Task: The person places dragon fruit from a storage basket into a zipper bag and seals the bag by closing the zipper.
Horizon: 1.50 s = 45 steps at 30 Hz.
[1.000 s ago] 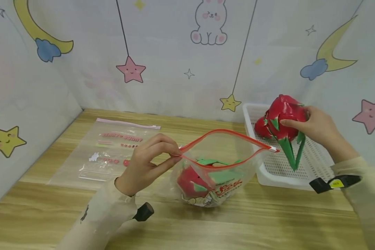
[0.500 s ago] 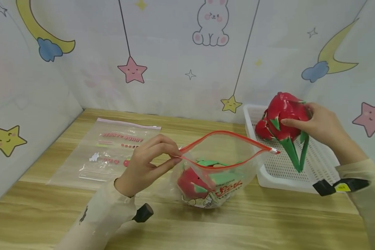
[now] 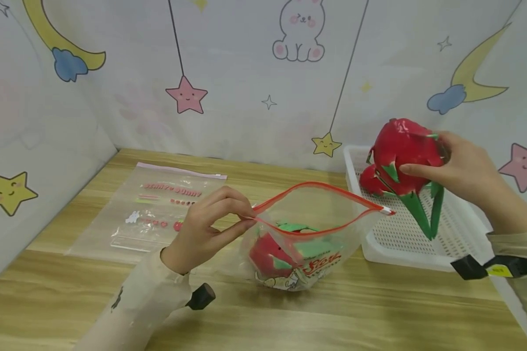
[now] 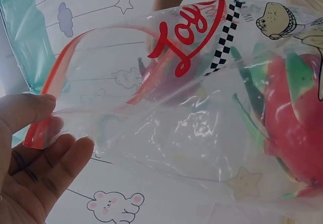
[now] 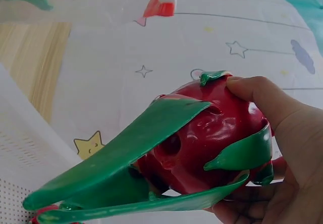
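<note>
Dragon fruit [image 3: 403, 155] gripped in right hand [image 3: 464, 170], up and right of zip bag [image 3: 307, 229] mouth, leaves pointing down; left hand [image 3: 202, 229] fingers pinching bag's near rim.

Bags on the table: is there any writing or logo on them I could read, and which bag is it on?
"Joy", perhaps with more letters hidden in the folds: red script on the open zip bag, seen mirrored through the plastic beside a checkered band; the left hand pinches this bag's rim.
Red line of print on the flat bag: too blurred to read.
Yellow tag on the right wrist strap: too small to read.
</note>
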Available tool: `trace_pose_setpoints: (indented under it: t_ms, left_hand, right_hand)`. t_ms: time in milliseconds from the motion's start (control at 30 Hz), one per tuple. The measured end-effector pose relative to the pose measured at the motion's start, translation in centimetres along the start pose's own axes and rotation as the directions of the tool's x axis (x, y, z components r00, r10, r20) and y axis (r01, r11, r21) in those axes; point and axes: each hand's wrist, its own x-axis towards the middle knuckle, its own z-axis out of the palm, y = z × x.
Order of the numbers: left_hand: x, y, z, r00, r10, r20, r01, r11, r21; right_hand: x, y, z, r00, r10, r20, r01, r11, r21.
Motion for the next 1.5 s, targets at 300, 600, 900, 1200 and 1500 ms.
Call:
trace_pose_setpoints:
  t_ms: [300, 600, 900, 1200, 1500]
  left_hand:
    - [0.0, 0.1, 0.0, 1.000, -0.003, -0.012, 0.003, 1.000, -0.004]
    - [0.1, 0.0, 0.0, 1.000, 0.009, -0.014, -0.009, 1.000, -0.007]
    - [0.1, -0.1, 0.1, 1.000, 0.023, -0.014, -0.023, 1.000, 0.003]
    - [0.4, -0.2, 0.3, 1.000, 0.025, -0.019, -0.025, 1.000, 0.003]
    - [0.5, -0.3, 0.7, 1.000, 0.013, -0.028, -0.012, 1.000, 0.013]
  right_hand:
    - [-0.5, -1.6, -1.0, 0.998, -0.067, -0.017, 0.067, 0.998, 0.011]
    - [-1.2, -2.6, -2.1, 0.989, -0.139, -0.057, 0.140, 0.990, 0.011]
    - [-1.5, -3.8, -3.3, 0.976, -0.193, -0.105, 0.193, 0.981, -0.015]
    - [-2.1, -5.7, -3.7, 0.947, -0.301, -0.108, 0.302, 0.953, -0.014]
    - [-2.2, -7.4, -3.5, 0.887, -0.453, -0.084, 0.455, 0.891, -0.002]
